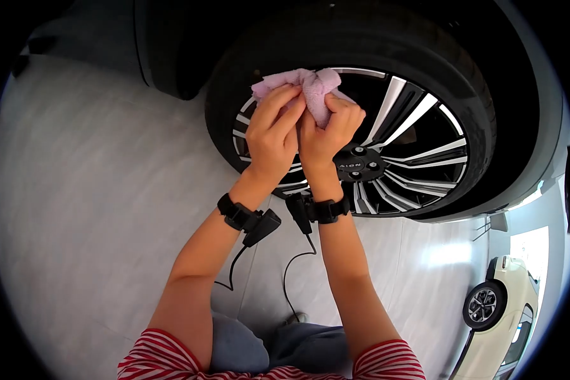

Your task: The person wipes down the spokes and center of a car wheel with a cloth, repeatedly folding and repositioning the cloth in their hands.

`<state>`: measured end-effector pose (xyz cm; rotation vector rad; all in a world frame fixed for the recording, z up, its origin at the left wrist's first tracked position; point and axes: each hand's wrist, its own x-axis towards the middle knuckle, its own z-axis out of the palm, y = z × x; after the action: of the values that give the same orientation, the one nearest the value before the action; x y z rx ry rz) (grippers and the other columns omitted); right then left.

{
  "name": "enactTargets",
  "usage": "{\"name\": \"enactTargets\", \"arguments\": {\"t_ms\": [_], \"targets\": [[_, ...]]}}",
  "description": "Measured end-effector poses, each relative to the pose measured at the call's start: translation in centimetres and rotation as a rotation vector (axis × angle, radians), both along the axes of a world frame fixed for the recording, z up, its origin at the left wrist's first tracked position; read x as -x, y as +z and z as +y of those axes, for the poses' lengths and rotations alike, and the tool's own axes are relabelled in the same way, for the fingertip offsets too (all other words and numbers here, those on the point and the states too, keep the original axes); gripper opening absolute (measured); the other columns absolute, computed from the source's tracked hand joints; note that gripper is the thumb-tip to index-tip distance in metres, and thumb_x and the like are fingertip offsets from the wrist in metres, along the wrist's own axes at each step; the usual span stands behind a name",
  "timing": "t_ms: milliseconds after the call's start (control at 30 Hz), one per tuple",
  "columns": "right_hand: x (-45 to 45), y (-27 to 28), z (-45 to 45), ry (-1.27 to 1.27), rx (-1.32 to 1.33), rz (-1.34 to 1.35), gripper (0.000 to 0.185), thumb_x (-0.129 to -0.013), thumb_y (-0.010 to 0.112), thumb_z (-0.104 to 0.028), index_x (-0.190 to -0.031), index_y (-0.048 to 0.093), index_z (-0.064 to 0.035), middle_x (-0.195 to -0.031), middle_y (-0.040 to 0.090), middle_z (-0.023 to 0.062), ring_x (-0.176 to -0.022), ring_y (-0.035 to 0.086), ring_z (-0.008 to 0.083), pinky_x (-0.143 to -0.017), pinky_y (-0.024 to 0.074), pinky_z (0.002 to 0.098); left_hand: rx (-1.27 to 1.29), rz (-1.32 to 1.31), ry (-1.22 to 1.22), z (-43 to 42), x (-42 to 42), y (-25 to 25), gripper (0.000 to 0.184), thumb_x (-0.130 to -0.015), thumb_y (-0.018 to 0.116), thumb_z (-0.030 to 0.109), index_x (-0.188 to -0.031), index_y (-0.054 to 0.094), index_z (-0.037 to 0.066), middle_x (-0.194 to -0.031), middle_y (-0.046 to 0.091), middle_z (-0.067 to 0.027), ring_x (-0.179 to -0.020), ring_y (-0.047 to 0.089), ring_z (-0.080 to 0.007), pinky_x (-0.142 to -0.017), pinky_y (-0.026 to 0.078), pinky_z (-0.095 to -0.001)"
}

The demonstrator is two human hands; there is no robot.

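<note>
A bunched pink cloth (315, 85) is gripped between my two hands in front of a car wheel. My left hand (274, 134) has its fingers pressed into the cloth's left part. Close beside it, my right hand (326, 130) is closed around the cloth's right part. Behind them is the wheel rim (418, 120), with silver and black spokes, and the black tire (475, 82) around it. The cloth lies over the upper left of the rim; whether it touches the metal is hard to tell. My hands hide some spokes and part of the hub cap (354, 164).
Black straps with small boxes circle my left wrist (240, 214) and right wrist (326, 210), and thin cables (285, 278) hang from them. The wheel arch (538, 126) curves around the tire. A cream car (500, 335) stands at the lower right on the grey tiled floor (95, 209).
</note>
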<state>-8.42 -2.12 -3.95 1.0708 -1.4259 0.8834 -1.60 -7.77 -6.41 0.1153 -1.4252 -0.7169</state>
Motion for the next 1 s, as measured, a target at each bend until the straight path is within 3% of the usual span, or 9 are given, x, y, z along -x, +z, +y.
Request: {"name": "enactTargets", "arguments": {"t_ms": [100, 233, 333, 500, 533, 600, 700, 833, 1000], "targets": [[0.2, -0.7, 0.5, -0.053, 0.003, 0.015, 0.029, -0.068, 0.073, 0.0, -0.09, 0.056, -0.0056, -0.085, 0.056, 0.0072, -0.077, 0.05, 0.0274, -0.071, 0.0383, 0.0376, -0.048, -0.008, -0.003, 0.6, 0.1, 0.1, 0.024, -0.076, 0.061, -0.005, -0.098, 0.07, 0.001, -0.103, 0.066, -0.009, -0.096, 0.064, -0.0267, -0.081, 0.052, -0.0333], [1.2, -3.6, 3.0, -0.061, 0.023, -0.105, 0.028, -0.071, 0.074, -0.003, -0.087, 0.051, -0.0069, -0.084, 0.055, 0.01, -0.075, 0.05, 0.0293, -0.071, 0.0383, 0.0387, 0.065, -0.039, -0.028, 0.7, 0.0, -1.4, 0.02, -0.074, 0.064, 0.002, -0.091, 0.073, 0.008, -0.096, 0.068, -0.0004, -0.078, 0.066, -0.0192, -0.066, 0.053, -0.0279], [1.3, -5.7, 6.7, -0.106, -0.015, -0.255, 0.031, -0.072, 0.077, -0.006, -0.083, 0.048, -0.005, -0.085, 0.054, 0.0127, -0.074, 0.052, 0.031, -0.067, 0.0426, 0.0376, 0.11, -0.173, -0.267, 1.6, -1.0, -2.4, 0.021, -0.076, 0.063, 0.001, -0.093, 0.074, 0.008, -0.097, 0.07, -0.0014, -0.081, 0.067, -0.0192, -0.069, 0.055, -0.0279], [2.0, -7.4, 11.1, -0.207, -0.159, -0.538, 0.025, -0.077, 0.071, -0.008, -0.091, 0.05, -0.0008, -0.086, 0.053, 0.0156, -0.078, 0.054, 0.0336, -0.07, 0.0451, 0.0391, 0.174, -0.611, -0.526, 3.4, -1.2, -0.4, 0.019, -0.083, 0.055, 0.01, -0.093, 0.071, 0.008, -0.104, 0.069, -0.0026, -0.087, 0.066, -0.026, -0.069, 0.054, -0.0358], [1.5, -7.5, 11.8, -0.25, -0.213, -0.56, 0.025, -0.077, 0.07, -0.008, -0.092, 0.051, -0.001, -0.086, 0.053, 0.0157, -0.079, 0.054, 0.0336, -0.071, 0.045, 0.0392, 0.189, -0.823, -0.517, 3.8, -1.2, 0.0, 0.017, -0.083, 0.055, 0.01, -0.09, 0.07, 0.009, -0.103, 0.069, -0.0035, -0.085, 0.065, -0.0265, -0.068, 0.053, -0.0376], [0.5, -8.2, 12.1, -0.181, -0.146, -0.599, 0.024, -0.077, 0.068, -0.003, -0.096, 0.054, -0.0018, -0.089, 0.056, 0.0135, -0.084, 0.055, 0.033, -0.074, 0.0447, 0.0392, 0.198, -0.738, -0.473, 4.3, -0.6, -1.6, 0.015, -0.084, 0.056, 0.013, -0.09, 0.07, 0.012, -0.096, 0.069, -0.0041, -0.083, 0.064, -0.0278, -0.066, 0.052, -0.0388], [0.1, -9.6, 13.5, -0.176, -0.253, -0.423, 0.034, -0.075, 0.067, -0.001, -0.108, 0.059, -0.0042, -0.103, 0.062, 0.0132, -0.091, 0.057, 0.0314, -0.082, 0.0427, 0.0394, 0.148, -0.773, -0.513, 3.4, -1.6, -3.0, 0.013, -0.084, 0.058, 0.015, -0.091, 0.068, 0.011, -0.09, 0.067, -0.005, -0.081, 0.064, -0.0287, -0.066, 0.052, -0.0384], [-0.9, -10.6, 13.4, -0.098, -0.486, -0.256, 0.037, -0.072, 0.062, 0.0, -0.109, 0.064, -0.0062, -0.113, 0.063, 0.007, -0.104, 0.057, 0.0273, -0.089, 0.0407, 0.0379, 0.384, -1.289, -0.65, 0.5, -3.5, -3.2, 0.02, -0.082, 0.065, 0.024, -0.09, 0.064, 0.006, -0.078, 0.066, -0.0123, -0.076, 0.064, -0.0316, -0.067, 0.051, -0.0419], [-0.3, -11.1, 7.7, -0.029, -0.372, -0.135, 0.039, -0.071, 0.062, 0.0, -0.11, 0.062, -0.0063, -0.116, 0.061, 0.0085, -0.104, 0.057, 0.0289, -0.091, 0.0394, 0.0395, 0.3, -1.281, -0.523, -2.3, -4.9, -2.5, 0.026, -0.081, 0.067, 0.028, -0.085, 0.064, 0.002, -0.075, 0.065, -0.0131, -0.073, 0.063, -0.0315, -0.067, 0.05, -0.0419]]}}
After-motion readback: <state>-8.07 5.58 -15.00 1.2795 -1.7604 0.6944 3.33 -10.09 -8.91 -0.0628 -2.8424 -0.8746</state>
